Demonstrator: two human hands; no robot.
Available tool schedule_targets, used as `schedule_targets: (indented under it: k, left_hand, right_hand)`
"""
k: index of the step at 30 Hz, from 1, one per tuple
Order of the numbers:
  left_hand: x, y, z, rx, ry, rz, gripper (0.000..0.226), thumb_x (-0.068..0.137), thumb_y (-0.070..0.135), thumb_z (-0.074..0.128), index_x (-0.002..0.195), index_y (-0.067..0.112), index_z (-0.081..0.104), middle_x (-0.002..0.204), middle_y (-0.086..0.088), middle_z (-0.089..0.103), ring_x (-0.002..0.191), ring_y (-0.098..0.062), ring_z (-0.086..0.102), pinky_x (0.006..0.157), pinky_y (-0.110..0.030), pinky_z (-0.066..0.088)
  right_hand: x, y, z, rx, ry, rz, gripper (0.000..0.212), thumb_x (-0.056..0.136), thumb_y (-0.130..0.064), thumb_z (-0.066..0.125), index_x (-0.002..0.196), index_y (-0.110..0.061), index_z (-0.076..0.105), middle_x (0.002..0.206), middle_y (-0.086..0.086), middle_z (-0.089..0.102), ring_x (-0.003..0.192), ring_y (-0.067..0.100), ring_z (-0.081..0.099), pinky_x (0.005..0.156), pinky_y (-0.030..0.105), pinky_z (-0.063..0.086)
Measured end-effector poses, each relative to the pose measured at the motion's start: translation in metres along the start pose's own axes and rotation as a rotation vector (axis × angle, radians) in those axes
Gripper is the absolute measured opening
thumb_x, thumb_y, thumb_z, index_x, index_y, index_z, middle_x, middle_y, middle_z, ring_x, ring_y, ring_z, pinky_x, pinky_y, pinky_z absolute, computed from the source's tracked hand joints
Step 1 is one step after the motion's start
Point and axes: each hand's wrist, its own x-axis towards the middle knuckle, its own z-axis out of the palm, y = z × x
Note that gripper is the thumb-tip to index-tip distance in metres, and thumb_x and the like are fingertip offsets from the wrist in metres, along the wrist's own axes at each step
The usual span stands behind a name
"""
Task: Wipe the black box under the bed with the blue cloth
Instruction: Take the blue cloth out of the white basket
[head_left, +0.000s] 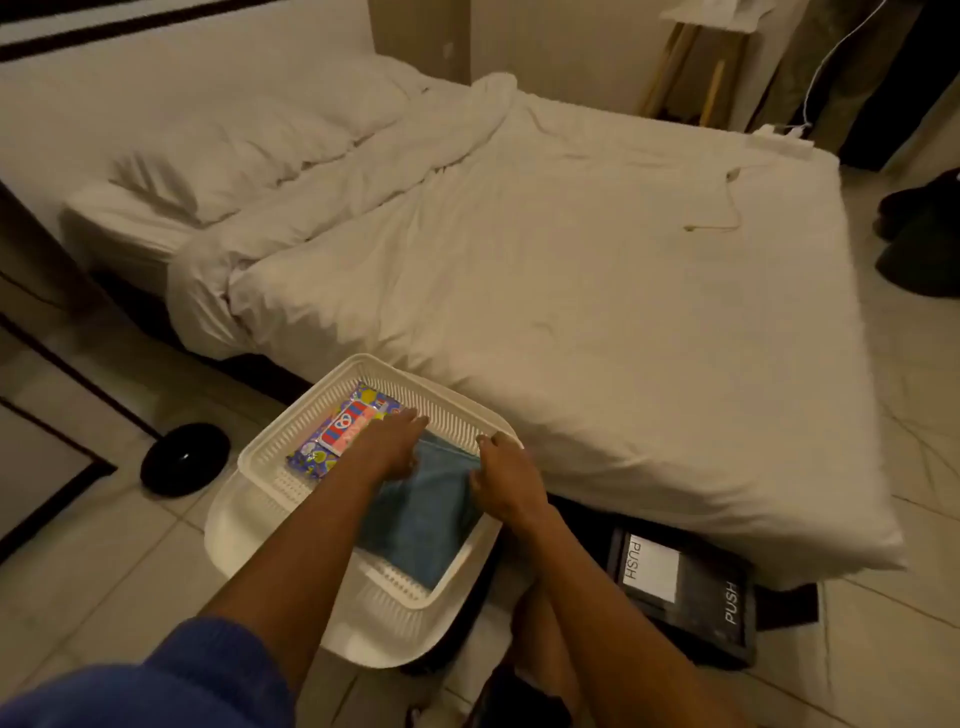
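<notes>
Both hands reach into a white slatted basket (291, 441) that sits on the tiled floor (104, 571) at the near edge of the bed (571, 286). The left hand (389, 441) lies palm down with fingers stretched flat, its heel on the blue cloth (421, 525) and its fingertips reaching toward the basket's far wall; it presses rather than grasps, so nothing is closed in it. The right hand (506, 478) is at the basket's right rim, fingers curled down onto the cloth's far right edge; whether it pinches the cloth or only the rim cannot be told. The cloth lies folded in the right half of the basket, partly covered by the left forearm. A bright patterned packet (337, 431) lies in the left half, just beside the cloth, with the left hand's fingers over its corner.

The black box (685, 587) sits on the floor to the right of the basket, half under the hanging white duvet (519, 249); its lid shows a white label and the word PUSH twice. A round black object (184, 457) rests on the floor left of the basket. A blue sleeve (156, 686) covers the left upper arm
</notes>
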Motion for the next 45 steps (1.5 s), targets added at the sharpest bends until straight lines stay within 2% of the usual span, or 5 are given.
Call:
schedule_targets:
  k: [8, 13, 25, 36, 45]
  left_hand:
    - [0.019, 0.000, 0.005, 0.139, -0.050, 0.042, 0.064, 0.088, 0.015, 0.064, 0.147, 0.010, 0.038, 0.153, -0.014, 0.037, 0.144, -0.029, 0.034, 0.114, -0.040, 0.036]
    - [0.028, -0.001, 0.011, 0.192, -0.055, 0.023, 0.081, 0.084, 0.024, 0.071, 0.152, 0.012, 0.027, 0.155, -0.014, 0.032, 0.146, -0.030, 0.030, 0.116, -0.039, 0.031]
    - [0.033, 0.000, 0.010, 0.214, -0.010, 0.011, 0.026, 0.093, 0.021, 0.053, 0.116, 0.016, 0.062, 0.134, -0.009, 0.055, 0.128, -0.027, 0.049, 0.102, -0.036, 0.037]
    - [-0.004, -0.017, -0.031, 0.054, -0.025, -0.015, 0.037, 0.091, 0.023, 0.063, 0.128, 0.019, 0.062, 0.137, -0.006, 0.059, 0.131, -0.024, 0.052, 0.102, -0.030, 0.038]
    - [-0.062, -0.020, -0.102, -0.323, 0.118, -0.037, 0.018, 0.073, 0.010, 0.082, 0.090, 0.010, 0.078, 0.080, -0.013, 0.068, 0.080, -0.015, 0.059, 0.068, -0.025, 0.041]
  right_hand:
    - [0.022, -0.002, 0.025, -0.147, -0.169, 0.007, 0.037, 0.096, -0.016, 0.049, 0.131, -0.008, 0.056, 0.133, 0.018, 0.054, 0.121, 0.034, 0.053, 0.103, 0.042, 0.044]
    - [0.028, 0.004, 0.029, -0.187, -0.136, 0.043, 0.036, 0.098, -0.015, 0.049, 0.133, -0.006, 0.052, 0.136, 0.018, 0.055, 0.125, 0.035, 0.051, 0.106, 0.042, 0.041]
    - [0.028, 0.001, 0.024, -0.186, -0.152, 0.036, 0.030, 0.096, -0.004, 0.047, 0.124, 0.001, 0.055, 0.127, 0.024, 0.061, 0.120, 0.043, 0.054, 0.104, 0.046, 0.037]
    - [0.016, -0.012, -0.015, -0.088, -0.173, 0.035, 0.031, 0.089, -0.018, 0.062, 0.117, -0.006, 0.065, 0.122, 0.017, 0.066, 0.115, 0.035, 0.061, 0.099, 0.040, 0.046]
    - [-0.012, -0.018, -0.078, 0.002, -0.016, 0.063, 0.033, 0.090, -0.022, 0.064, 0.121, -0.010, 0.063, 0.123, 0.018, 0.061, 0.111, 0.037, 0.061, 0.091, 0.041, 0.050]
